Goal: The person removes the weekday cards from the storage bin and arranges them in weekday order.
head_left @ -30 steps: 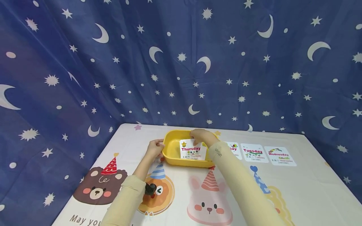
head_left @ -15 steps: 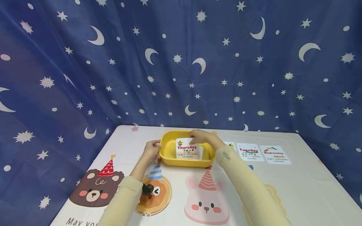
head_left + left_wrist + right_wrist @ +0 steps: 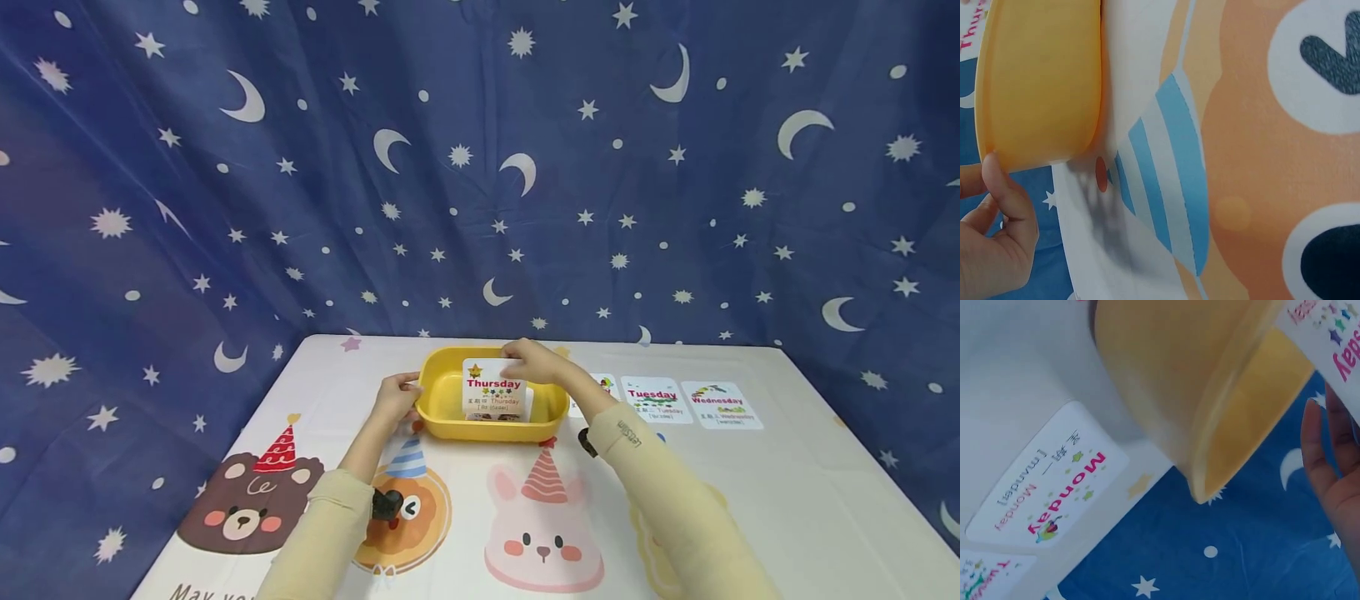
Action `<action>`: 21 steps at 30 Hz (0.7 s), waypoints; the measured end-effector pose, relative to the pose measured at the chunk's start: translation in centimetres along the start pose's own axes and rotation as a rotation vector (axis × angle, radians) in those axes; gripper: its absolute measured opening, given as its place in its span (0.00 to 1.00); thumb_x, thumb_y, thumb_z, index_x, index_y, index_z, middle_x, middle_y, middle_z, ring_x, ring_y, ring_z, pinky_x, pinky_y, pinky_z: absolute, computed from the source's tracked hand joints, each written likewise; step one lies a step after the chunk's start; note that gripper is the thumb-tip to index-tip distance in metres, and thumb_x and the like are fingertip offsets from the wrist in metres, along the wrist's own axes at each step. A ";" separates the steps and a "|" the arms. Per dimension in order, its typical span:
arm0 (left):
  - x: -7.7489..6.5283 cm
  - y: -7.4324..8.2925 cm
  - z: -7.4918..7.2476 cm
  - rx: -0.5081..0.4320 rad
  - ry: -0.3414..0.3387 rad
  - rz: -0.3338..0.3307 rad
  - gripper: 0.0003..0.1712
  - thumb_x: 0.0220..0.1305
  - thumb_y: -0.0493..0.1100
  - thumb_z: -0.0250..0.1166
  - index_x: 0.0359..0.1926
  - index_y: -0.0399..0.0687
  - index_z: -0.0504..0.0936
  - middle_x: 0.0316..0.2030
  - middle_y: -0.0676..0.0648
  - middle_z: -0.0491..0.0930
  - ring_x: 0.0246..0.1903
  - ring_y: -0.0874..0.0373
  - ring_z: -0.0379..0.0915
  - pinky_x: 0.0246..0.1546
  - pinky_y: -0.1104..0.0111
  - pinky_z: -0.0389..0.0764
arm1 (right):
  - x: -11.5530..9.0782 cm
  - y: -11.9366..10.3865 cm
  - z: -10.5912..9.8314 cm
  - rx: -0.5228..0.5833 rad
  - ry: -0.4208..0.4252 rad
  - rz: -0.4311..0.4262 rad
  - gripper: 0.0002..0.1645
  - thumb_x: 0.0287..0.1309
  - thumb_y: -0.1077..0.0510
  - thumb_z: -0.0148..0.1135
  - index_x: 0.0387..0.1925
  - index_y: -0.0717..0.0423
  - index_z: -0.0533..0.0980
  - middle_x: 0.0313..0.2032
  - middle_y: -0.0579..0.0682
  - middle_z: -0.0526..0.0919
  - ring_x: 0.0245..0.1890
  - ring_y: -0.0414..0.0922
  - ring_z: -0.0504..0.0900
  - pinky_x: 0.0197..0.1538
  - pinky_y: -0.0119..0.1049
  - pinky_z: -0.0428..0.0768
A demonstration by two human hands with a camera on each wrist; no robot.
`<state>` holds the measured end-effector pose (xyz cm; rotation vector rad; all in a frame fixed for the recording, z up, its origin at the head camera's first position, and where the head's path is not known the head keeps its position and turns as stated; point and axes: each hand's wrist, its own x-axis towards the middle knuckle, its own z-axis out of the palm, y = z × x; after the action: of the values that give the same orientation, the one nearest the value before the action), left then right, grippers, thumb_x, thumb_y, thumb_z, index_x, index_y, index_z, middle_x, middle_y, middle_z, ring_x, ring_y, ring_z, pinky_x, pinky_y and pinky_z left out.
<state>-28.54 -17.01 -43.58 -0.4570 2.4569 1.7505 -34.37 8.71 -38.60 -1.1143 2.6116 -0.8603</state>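
A white card printed "Thursday" [image 3: 492, 393] stands upright above a yellow plastic basin [image 3: 480, 432], pinched at its right edge by my right hand [image 3: 538, 363]. At the basin's left end, my left hand [image 3: 393, 400] grips the rim. In the left wrist view the thumb [image 3: 999, 178] presses the rim's outer side. Behind and below the Thursday card, parts of other cards [image 3: 529, 403] show inside the basin; most of them is hidden. The right wrist view has the basin's end wall [image 3: 1147, 375] tilted, with the card beside it at the upper right.
Right of the basin, a row of cards lies flat on the table: Monday [image 3: 1054, 481], partly covered by my right arm in the head view, then Tuesday [image 3: 656, 400] and Wednesday [image 3: 722, 406]. A cartoon-printed cloth [image 3: 435, 575] covers the table. A blue star-and-moon curtain [image 3: 420, 275] hangs behind.
My right hand has raised the Thursday card slightly out of the basin, uncovering cards behind it. The left hand keeps its grip on the rim. The head view has shifted a little.
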 end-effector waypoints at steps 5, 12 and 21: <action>0.0 -0.4 -0.1 -0.006 -0.003 -0.010 0.24 0.65 0.35 0.55 0.62 0.39 0.70 0.37 0.46 0.69 0.26 0.61 0.70 0.24 0.70 0.83 | -1.3 -0.9 -0.2 0.054 0.068 0.037 0.03 0.56 0.63 0.59 0.30 0.60 0.75 0.28 0.50 0.78 0.27 0.40 0.71 0.33 0.29 0.72; 0.2 -0.3 -0.1 -0.005 0.007 -0.025 0.24 0.66 0.35 0.55 0.63 0.41 0.70 0.37 0.46 0.68 0.22 0.64 0.67 0.20 0.75 0.79 | -4.0 -2.9 -1.2 0.051 0.165 0.027 0.07 0.58 0.62 0.58 0.37 0.62 0.77 0.37 0.55 0.83 0.39 0.48 0.78 0.52 0.45 0.79; 0.1 0.3 0.0 -0.009 -0.003 -0.013 0.24 0.66 0.35 0.55 0.63 0.40 0.70 0.37 0.46 0.68 0.21 0.65 0.65 0.17 0.78 0.77 | -7.8 -3.9 -1.5 0.092 0.249 0.116 0.10 0.60 0.62 0.57 0.42 0.63 0.76 0.47 0.59 0.80 0.50 0.54 0.76 0.58 0.53 0.75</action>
<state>-28.70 -16.94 -43.29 -0.4709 2.4392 1.7570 -27.05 12.75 -35.61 -0.8719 2.7663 -1.1460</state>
